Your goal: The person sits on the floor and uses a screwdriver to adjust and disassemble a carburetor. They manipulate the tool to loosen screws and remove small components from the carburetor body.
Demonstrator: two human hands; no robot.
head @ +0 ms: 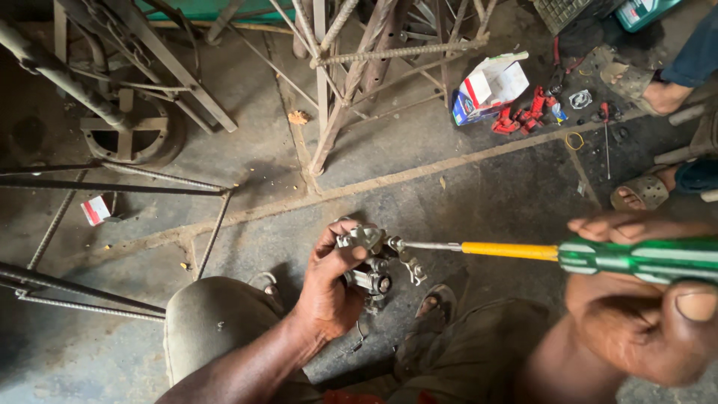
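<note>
Head view looks down on a stained concrete floor (464, 194) crossed by a pale raised seam. Rusty rebar frames (359, 67) stand along the floor's far edge, with a round metal wheel base (131, 138) toward its far left corner and loose rods (112, 179) lying along the left edge. Below, near the bottom edge, the person's knees in drab trousers (213, 322) fill the foreground.

A long screwdriver (591, 256) with a green striped handle and yellow collar reaches in from the right; the right hand (647, 314) is wrapped fully around the handle, thumb up. Its steel tip meets a small metal part (370, 262), a grey cast body with brackets and screws, held above the floor between the knees. The left hand (329, 280) clasps that part from the left, fingers curled tight round it.

Toward the far right corner lies an opened carton (486, 90), white with red and blue panels, flap torn up. Just beside it sit red plastic pieces (523, 116). A small white and red box (96, 209) lies near the left edge. Another person's sandalled feet (639, 193) rest at the right edge.
</note>
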